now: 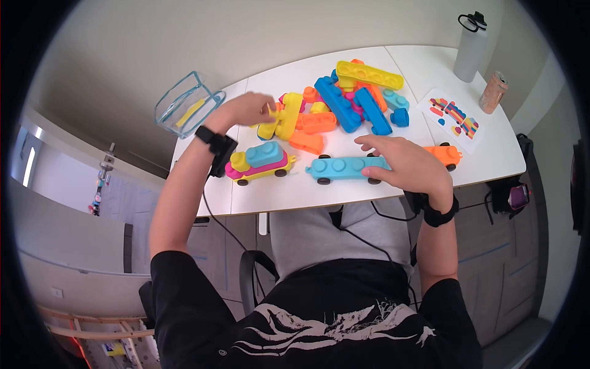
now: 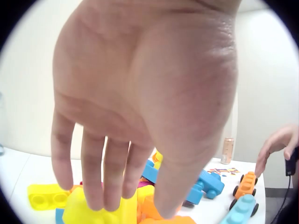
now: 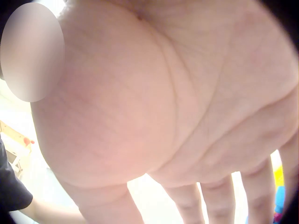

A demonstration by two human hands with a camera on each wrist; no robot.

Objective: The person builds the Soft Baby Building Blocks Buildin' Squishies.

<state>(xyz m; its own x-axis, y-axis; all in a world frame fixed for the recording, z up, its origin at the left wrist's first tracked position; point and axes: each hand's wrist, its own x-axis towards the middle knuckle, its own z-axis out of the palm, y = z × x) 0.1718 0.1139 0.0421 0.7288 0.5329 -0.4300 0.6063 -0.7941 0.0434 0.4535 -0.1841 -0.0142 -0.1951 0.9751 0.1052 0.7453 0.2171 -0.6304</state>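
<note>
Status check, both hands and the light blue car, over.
Left hand open, over yellow blocks. Right hand open at light blue car, contact unclear. Orange block just beyond car's left end.

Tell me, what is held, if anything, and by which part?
Nothing is held: left hand open near yellow plastic blocks, right hand open near the long light-blue wheeled plastic base.

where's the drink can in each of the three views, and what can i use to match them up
Head: the drink can stands near the right end of the table, below the grey bottle.
Left wrist: small, right of centre, above the orange wheeled piece.
Right wrist: not in it.
Shared landmark: the right hand, right of centre in head, at the right edge in left wrist, filling most of right wrist.
</note>
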